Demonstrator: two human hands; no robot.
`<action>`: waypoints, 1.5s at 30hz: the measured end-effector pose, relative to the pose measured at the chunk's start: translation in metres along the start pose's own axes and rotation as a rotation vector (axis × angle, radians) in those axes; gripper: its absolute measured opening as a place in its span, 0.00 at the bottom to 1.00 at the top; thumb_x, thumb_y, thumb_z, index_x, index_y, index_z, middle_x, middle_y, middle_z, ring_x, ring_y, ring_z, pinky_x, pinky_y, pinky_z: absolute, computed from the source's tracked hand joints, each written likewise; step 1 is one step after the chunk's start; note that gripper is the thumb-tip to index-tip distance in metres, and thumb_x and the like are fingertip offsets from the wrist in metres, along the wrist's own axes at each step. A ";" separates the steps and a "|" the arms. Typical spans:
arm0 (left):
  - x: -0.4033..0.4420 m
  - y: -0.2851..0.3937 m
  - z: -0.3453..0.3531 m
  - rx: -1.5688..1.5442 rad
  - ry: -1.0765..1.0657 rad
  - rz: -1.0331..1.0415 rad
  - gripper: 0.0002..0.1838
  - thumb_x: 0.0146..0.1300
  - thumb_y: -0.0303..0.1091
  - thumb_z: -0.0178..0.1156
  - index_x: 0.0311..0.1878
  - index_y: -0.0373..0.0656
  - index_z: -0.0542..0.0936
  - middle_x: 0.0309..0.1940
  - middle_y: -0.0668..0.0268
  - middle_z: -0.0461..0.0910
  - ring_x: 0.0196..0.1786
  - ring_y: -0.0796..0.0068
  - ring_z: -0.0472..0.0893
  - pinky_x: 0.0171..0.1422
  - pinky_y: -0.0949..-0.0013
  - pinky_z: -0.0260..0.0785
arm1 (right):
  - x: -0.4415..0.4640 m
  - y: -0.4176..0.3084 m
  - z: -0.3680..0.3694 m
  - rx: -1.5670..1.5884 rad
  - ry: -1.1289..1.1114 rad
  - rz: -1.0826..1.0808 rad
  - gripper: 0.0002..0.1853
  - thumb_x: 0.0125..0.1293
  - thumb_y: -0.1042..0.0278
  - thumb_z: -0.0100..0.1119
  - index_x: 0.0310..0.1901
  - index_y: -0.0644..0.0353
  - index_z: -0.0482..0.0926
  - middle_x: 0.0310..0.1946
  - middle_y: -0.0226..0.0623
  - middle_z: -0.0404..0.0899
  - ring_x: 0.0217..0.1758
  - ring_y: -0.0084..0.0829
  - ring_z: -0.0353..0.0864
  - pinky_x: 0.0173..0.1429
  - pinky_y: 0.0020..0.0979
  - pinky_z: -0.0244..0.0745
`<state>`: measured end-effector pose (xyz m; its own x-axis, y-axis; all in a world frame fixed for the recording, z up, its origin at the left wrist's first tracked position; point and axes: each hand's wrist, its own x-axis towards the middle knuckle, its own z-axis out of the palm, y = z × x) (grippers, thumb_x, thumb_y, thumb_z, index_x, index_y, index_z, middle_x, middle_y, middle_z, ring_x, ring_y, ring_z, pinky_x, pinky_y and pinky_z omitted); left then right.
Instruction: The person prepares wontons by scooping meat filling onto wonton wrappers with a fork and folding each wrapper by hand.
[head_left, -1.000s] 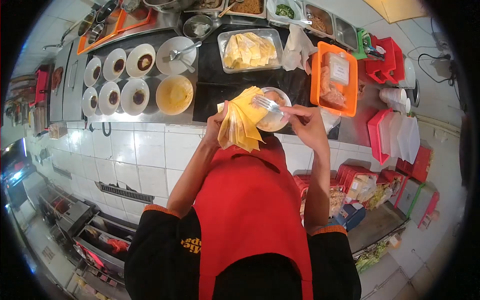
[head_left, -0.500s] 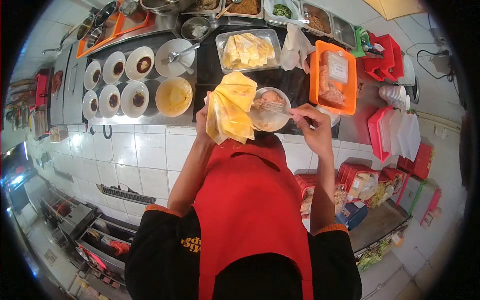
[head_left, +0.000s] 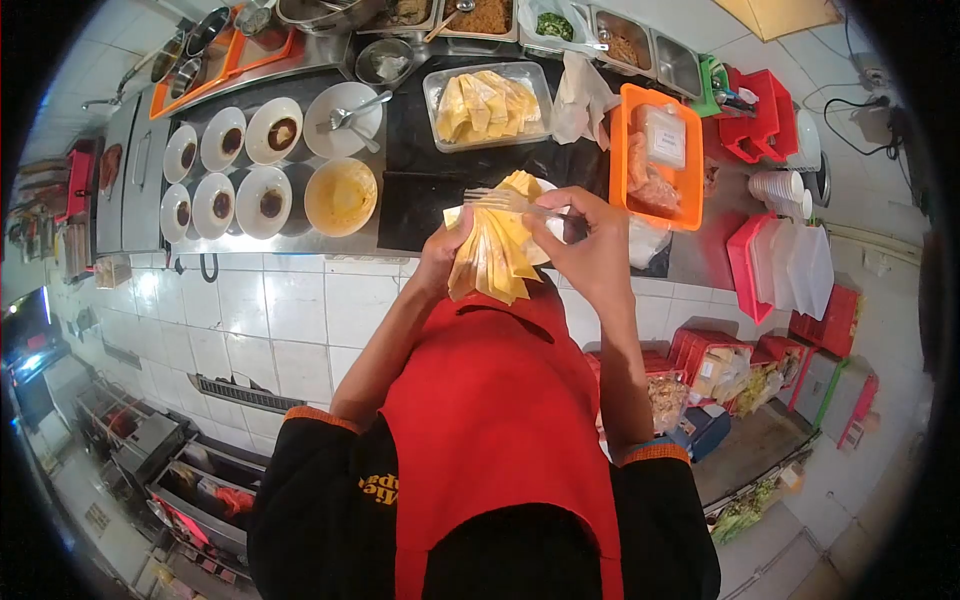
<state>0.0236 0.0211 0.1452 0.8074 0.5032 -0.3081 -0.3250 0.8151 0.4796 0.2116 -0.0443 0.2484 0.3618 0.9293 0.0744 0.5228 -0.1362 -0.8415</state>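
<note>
My left hand [head_left: 442, 256] grips a fanned stack of yellow wrappers [head_left: 492, 250] at its left edge. In my right hand [head_left: 585, 243] is a fork [head_left: 512, 200], its tines over the upper part of the wrappers. Behind the wrappers and my right hand, a white bowl [head_left: 545, 186] is mostly hidden. Further back on the black surface, a clear tray [head_left: 543, 128] holds folded yellow pieces [head_left: 484, 105].
White bowls with dark sauce [head_left: 263, 202] stand in rows at left, beside a yellow-smeared bowl [head_left: 341, 197] and a bowl holding cutlery [head_left: 343, 118]. An orange tray [head_left: 619, 150] with packed meat lies at right. Metal food containers [head_left: 678, 66] line the back.
The fork has moved left from the white bowl to the top of the wrappers. My left hand has shifted right with the stack, which now covers more of the bowl.
</note>
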 end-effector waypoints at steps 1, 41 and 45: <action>0.000 0.002 0.003 0.051 0.008 0.017 0.34 0.80 0.56 0.37 0.71 0.34 0.65 0.60 0.54 0.78 0.60 0.62 0.82 0.66 0.59 0.74 | 0.000 0.000 -0.002 -0.028 -0.003 0.005 0.12 0.55 0.70 0.76 0.39 0.60 0.85 0.36 0.34 0.87 0.23 0.23 0.76 0.28 0.27 0.71; 0.000 0.019 0.001 -0.060 -0.018 -0.027 0.34 0.79 0.58 0.38 0.71 0.35 0.66 0.61 0.51 0.78 0.59 0.59 0.83 0.64 0.56 0.77 | 0.008 0.034 -0.016 -0.038 -0.478 0.050 0.12 0.57 0.66 0.76 0.38 0.63 0.84 0.27 0.33 0.82 0.21 0.24 0.71 0.27 0.28 0.64; 0.005 0.018 -0.010 -0.191 -0.026 0.016 0.34 0.79 0.57 0.38 0.71 0.35 0.66 0.61 0.51 0.78 0.60 0.58 0.82 0.65 0.55 0.76 | 0.003 0.031 0.010 0.176 -0.235 -0.241 0.08 0.56 0.75 0.74 0.36 0.62 0.84 0.36 0.31 0.86 0.26 0.20 0.74 0.29 0.23 0.66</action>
<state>0.0167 0.0406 0.1441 0.8132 0.5107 -0.2792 -0.4233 0.8481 0.3185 0.2218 -0.0424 0.2170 0.0471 0.9837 0.1737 0.4233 0.1378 -0.8954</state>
